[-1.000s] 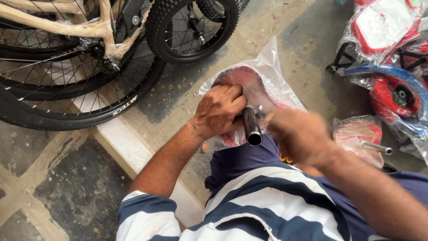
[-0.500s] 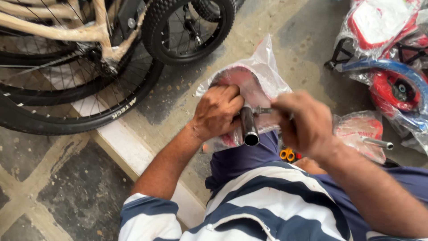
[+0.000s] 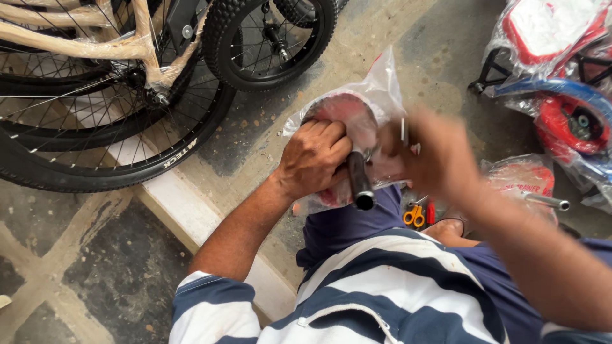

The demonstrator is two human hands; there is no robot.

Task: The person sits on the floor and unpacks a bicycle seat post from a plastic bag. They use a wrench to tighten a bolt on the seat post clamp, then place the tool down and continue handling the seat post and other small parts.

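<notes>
My left hand (image 3: 313,159) is clenched on a small red wheel wrapped in a clear plastic bag (image 3: 357,108), held over my lap. A black tube (image 3: 358,181) sticks out from the wheel's hub toward me, just right of that hand. My right hand (image 3: 440,156) is motion-blurred beside the bag's right side, fingers curled. A thin metal tool (image 3: 403,130) shows at its fingertips, close to the hub. My striped shirt fills the bottom of the view.
Large spoked bicycle wheels (image 3: 95,140) and a small knobbly tyre (image 3: 268,38) stand at the upper left. Bagged red and blue parts (image 3: 561,95) lie on the right, with another bagged wheel with a metal axle (image 3: 529,185). Orange-handled scissors (image 3: 414,216) rest on the floor.
My right hand has swung up and to the right, off the black tube, and is now blurred. My left hand keeps its grip on the bagged wheel.
</notes>
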